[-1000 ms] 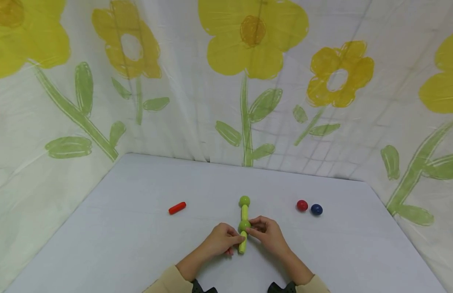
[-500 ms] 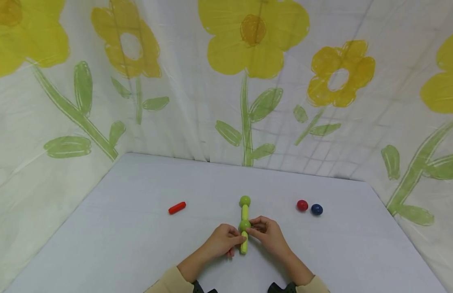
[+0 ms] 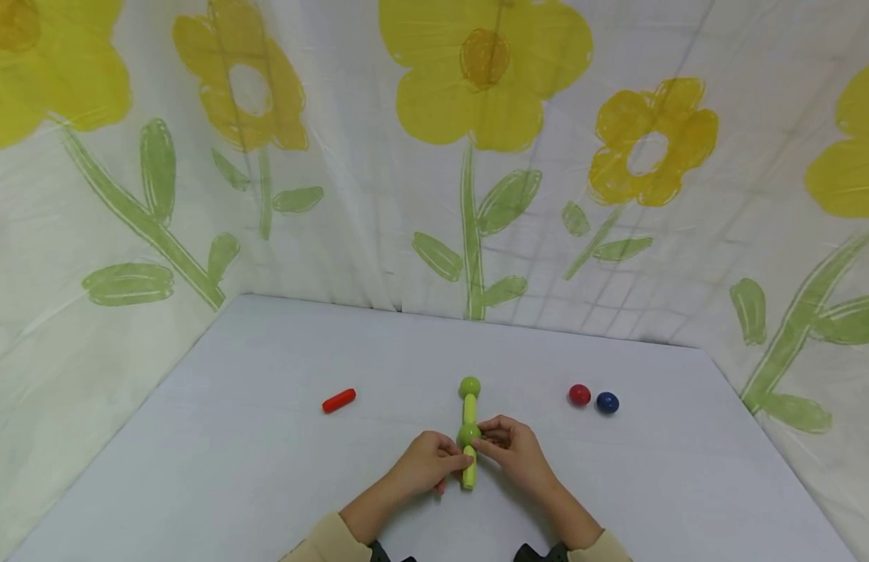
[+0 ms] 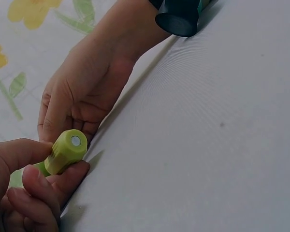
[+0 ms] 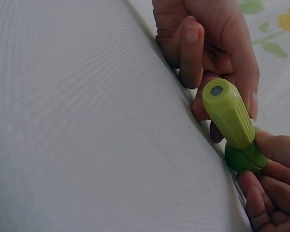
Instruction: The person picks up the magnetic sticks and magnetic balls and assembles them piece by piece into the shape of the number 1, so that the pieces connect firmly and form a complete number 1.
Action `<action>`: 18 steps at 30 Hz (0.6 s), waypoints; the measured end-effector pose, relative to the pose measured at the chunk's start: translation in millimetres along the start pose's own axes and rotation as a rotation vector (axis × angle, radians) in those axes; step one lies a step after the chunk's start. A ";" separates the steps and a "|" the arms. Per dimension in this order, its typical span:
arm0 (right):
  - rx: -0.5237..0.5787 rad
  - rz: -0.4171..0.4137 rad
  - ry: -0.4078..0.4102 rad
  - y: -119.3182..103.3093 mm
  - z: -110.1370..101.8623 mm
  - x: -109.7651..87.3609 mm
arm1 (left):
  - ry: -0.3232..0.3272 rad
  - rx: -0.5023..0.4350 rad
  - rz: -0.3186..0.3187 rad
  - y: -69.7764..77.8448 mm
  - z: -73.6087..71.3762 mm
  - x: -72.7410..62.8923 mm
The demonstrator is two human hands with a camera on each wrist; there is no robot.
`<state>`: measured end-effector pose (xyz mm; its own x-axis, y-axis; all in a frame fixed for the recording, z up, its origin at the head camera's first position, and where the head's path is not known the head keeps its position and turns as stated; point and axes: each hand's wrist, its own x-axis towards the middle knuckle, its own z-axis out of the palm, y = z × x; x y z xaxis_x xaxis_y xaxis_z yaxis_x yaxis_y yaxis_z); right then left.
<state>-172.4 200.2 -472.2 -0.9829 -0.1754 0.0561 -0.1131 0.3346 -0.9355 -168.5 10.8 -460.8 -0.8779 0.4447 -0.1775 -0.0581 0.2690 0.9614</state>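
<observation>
A straight chain of green magnetic pieces lies in the middle of the table, pointing away from me. At its far end is a green ball [image 3: 470, 387], joined to a yellow-green rod [image 3: 470, 409], then a second green ball [image 3: 468, 435]. The near yellow-green rod [image 3: 469, 474] lines up with that ball. My left hand [image 3: 427, 460] pinches this near rod between thumb and fingers. With thumb and fingertips, my right hand [image 3: 516, 450] grips the second ball from the right. A round metal disc shows in the near rod's free end [image 4: 76, 140] in the left wrist view.
A red rod [image 3: 339, 401] lies to the left on the white table [image 3: 279, 476]. To the right, a red ball [image 3: 579, 395] and a dark blue ball [image 3: 607, 403] sit close together. A flower-printed curtain [image 3: 357, 195] stands behind the table.
The near rod's free end has swung slightly right, from a small tilt into line with the chain, the left fingers moving with it. The right hand keeps its hold on the ball.
</observation>
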 end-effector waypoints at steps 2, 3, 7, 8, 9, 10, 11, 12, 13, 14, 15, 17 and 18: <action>0.001 0.003 -0.005 1.3 -0.2 0.1 | -0.001 -0.005 -0.006 0.5 0.0 -0.5; 0.001 0.005 -0.006 1.9 -0.2 0.2 | -0.003 -0.009 -0.006 0.7 0.0 -0.9; 0.001 0.014 -0.011 3.7 -0.6 0.9 | -0.009 -0.032 -0.016 1.7 -0.1 -1.8; -0.001 0.018 -0.011 3.9 -0.5 1.0 | -0.011 -0.038 -0.020 1.8 -0.1 -1.9; -0.002 0.018 -0.011 4.1 -0.7 1.1 | -0.011 -0.040 -0.023 1.9 -0.1 -2.0; 0.000 0.022 -0.010 4.3 -0.7 1.2 | -0.011 -0.041 -0.027 1.9 0.0 -2.0; 0.002 0.023 -0.009 4.3 -0.7 1.3 | -0.011 -0.041 -0.029 2.0 -0.1 -1.9; 0.003 0.023 -0.009 4.4 -0.6 1.4 | -0.011 -0.040 -0.031 1.9 -0.1 -1.9; 0.005 0.021 -0.009 4.3 -0.6 1.4 | -0.012 -0.039 -0.034 1.8 -0.2 -1.8; 0.005 0.018 -0.009 4.2 -0.5 1.4 | -0.012 -0.038 -0.034 1.7 -0.3 -1.7; 0.007 0.016 -0.010 4.1 -0.4 1.3 | -0.013 -0.036 -0.031 1.3 -0.4 -1.5; 0.012 0.012 -0.011 3.5 -0.1 0.9 | -0.016 -0.033 -0.025 0.8 -0.7 -1.3; 0.013 0.011 -0.011 3.2 0.0 0.7 | -0.018 -0.033 -0.020 0.5 -0.9 -1.2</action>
<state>-173.5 201.2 -475.2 -0.9824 -0.1818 0.0420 -0.1002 0.3242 -0.9407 -168.0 9.6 -460.0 -0.8680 0.4545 -0.2002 -0.0913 0.2501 0.9639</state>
